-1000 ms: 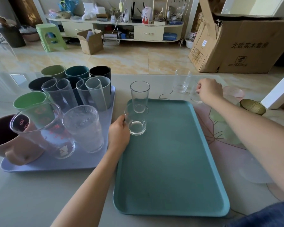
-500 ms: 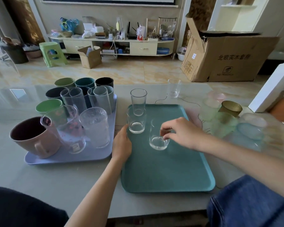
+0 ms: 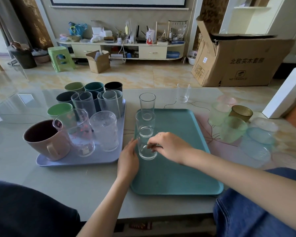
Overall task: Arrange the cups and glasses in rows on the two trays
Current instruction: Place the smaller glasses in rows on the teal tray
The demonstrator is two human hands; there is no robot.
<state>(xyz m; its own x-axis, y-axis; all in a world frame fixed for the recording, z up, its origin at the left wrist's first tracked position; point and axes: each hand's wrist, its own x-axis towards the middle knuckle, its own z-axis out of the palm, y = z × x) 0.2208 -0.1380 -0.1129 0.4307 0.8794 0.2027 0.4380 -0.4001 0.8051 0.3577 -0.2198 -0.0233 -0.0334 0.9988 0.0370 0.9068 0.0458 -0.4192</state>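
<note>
The right hand point(image 3: 167, 147) pinches the rim of a clear glass point(image 3: 147, 147), apparently aligning it in a column on the teal tray point(image 3: 178, 177); the left hand point(image 3: 128, 159), fingers straight, steadies it.

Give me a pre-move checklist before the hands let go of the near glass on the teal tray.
1. Near glass upright on teal tray: ok.
2. In line with the two glasses behind it: ok.
3. Right hand pinching its rim: ok.
4. Left hand steadying its side: ok, fingers straight.
5. Fully set down: cannot tell.
6. Glasses left off-tray, such as the clear one: not ok.
</note>
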